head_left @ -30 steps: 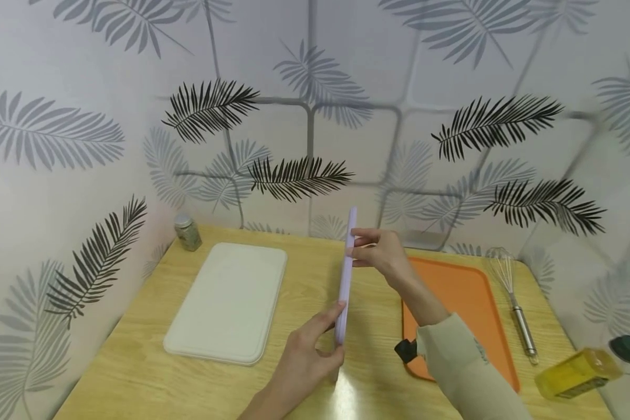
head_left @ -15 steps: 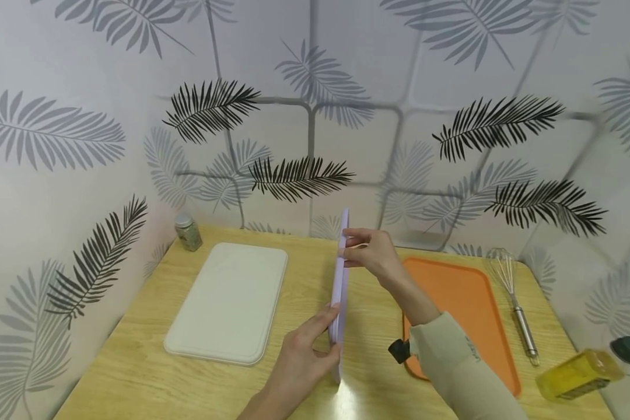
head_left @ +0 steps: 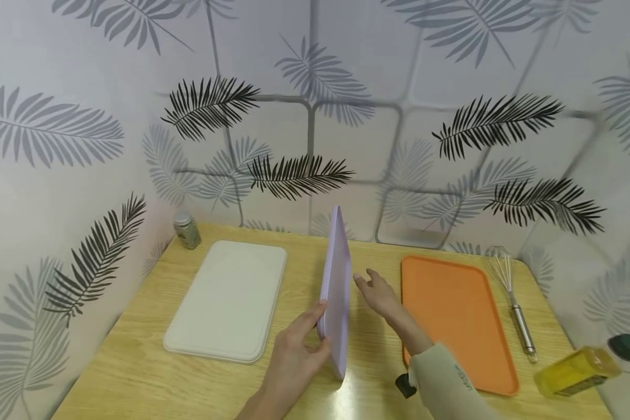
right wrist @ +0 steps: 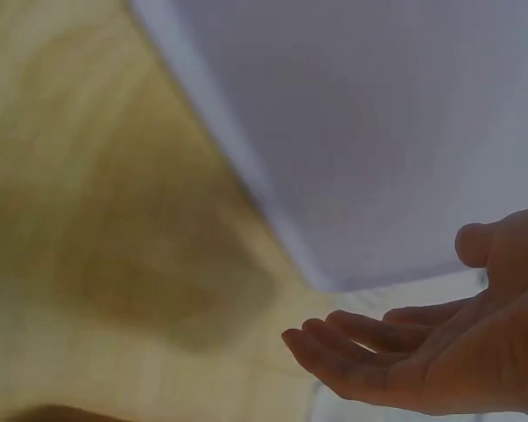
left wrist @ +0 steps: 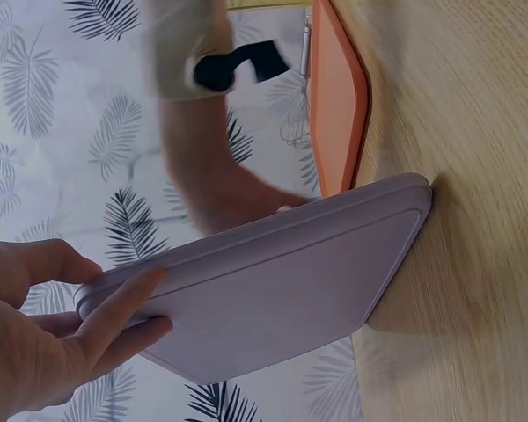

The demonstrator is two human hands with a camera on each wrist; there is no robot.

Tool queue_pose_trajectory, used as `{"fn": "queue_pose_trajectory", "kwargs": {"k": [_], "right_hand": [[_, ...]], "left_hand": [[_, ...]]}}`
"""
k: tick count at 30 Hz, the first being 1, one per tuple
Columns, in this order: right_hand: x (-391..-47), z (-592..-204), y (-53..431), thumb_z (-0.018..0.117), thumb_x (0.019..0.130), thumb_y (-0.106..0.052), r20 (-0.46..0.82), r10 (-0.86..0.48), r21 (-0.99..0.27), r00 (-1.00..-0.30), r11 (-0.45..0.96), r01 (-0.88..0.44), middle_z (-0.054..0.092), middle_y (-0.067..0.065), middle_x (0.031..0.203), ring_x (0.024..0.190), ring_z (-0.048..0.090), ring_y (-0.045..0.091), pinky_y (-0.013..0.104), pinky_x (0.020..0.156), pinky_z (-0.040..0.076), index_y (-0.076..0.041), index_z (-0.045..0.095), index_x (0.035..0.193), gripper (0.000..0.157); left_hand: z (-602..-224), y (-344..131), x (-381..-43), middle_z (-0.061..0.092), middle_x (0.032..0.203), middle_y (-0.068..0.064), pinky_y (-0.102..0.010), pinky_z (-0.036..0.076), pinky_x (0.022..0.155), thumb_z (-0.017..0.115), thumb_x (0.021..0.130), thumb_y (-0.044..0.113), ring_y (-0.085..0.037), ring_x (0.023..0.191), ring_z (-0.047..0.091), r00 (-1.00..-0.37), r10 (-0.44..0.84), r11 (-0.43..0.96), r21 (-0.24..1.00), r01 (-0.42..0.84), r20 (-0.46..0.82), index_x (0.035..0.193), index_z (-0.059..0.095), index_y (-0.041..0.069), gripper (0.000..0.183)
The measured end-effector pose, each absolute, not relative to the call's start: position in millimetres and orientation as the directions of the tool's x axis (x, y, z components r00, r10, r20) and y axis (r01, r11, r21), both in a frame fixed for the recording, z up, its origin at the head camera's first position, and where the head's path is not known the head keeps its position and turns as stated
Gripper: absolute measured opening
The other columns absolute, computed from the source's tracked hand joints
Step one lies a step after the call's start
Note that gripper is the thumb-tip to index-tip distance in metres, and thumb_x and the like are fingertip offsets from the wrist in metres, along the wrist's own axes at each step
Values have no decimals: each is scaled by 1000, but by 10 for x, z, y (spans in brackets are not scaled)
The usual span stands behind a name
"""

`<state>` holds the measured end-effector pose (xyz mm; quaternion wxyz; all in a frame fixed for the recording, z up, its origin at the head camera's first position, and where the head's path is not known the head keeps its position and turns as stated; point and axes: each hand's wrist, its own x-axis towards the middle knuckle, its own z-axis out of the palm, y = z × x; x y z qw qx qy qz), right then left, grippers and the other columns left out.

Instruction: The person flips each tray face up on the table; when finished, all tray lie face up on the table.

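Note:
A light purple cutting board (head_left: pixel 337 286) stands on its long edge in the middle of the wooden table, leaning a little to the left at its top. My left hand (head_left: pixel 295 356) pinches its near upper corner, with fingers on one face and the thumb on the other. In the left wrist view the board (left wrist: pixel 282 290) shows its grooved face, and its lower edge meets the tabletop. My right hand (head_left: pixel 379 294) is off the board, just to its right. Its fingers are loosely extended in the right wrist view, where the hand (right wrist: pixel 440 343) holds nothing.
A white cutting board (head_left: pixel 228 300) lies flat on the left, with a small spice jar (head_left: pixel 187 230) behind it. On the right lie an orange cutting board (head_left: pixel 457 321) and a whisk (head_left: pixel 511 303). A bottle of yellow liquid (head_left: pixel 577 371) stands at the right edge. A patterned wall covering closes the back.
My right hand has let go of the purple board's far top edge and moved down to its right. The board's top has tipped left, showing more of its right face; my left hand shifted slightly left.

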<state>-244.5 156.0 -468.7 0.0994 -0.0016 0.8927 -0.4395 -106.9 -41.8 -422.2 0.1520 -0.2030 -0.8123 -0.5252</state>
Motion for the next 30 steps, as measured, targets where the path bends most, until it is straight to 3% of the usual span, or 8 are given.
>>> {"fn": "queue_pose_trajectory", "kwargs": {"k": [8, 16, 22, 25, 30], "right_hand": [[-2272, -5010, 1542, 39, 102, -43, -232, -91, -775, -968, 620, 127, 46, 36, 133, 123, 46, 49, 59, 99, 40, 10, 29, 145, 69], [-2219, -5076, 1523, 45, 102, -31, -186, -122, -755, -975, 653, 62, 48, 37, 132, 122, 46, 50, 58, 99, 41, 13, 29, 143, 63], [-2214, -5155, 1479, 53, 98, -24, -96, -88, -709, -991, 705, 6, 56, 34, 123, 115, 53, 47, 54, 95, 46, 14, 36, 139, 58], [-2220, -5168, 1461, 55, 94, -19, -57, -76, -702, -995, 712, -14, 54, 35, 124, 116, 53, 47, 53, 95, 47, 15, 39, 137, 57], [-2207, -5187, 1446, 57, 91, -13, -51, -57, -739, -997, 674, 0, 52, 38, 126, 117, 52, 46, 52, 93, 49, 18, 38, 136, 57]], "left_hand": [[-4224, -514, -1092, 63, 118, -24, -28, 56, 77, 70, 71, -19, -39, 101, 64, -874, 107, 442, 764, 469, 475, 124, 57, -9, 56], [-4218, -620, -1094, 62, 122, -20, -33, 53, 87, 71, 76, -12, -35, 103, 64, -939, 58, 405, 852, 333, 339, 126, 57, -5, 53], [-4253, -686, -1132, 62, 121, -22, -25, 56, 75, 70, 76, -13, -36, 102, 64, -979, 1, 298, 935, 193, 202, 126, 57, -6, 51], [-4280, -716, -1163, 60, 121, -26, -25, 57, 68, 68, 77, -15, -36, 100, 65, -992, -7, 207, 970, 125, 129, 126, 56, -9, 51], [-4344, -776, -1201, 57, 122, -27, -28, 58, 68, 65, 79, -15, -35, 100, 64, -999, -2, 103, 993, 50, 51, 128, 53, -10, 51]]}}
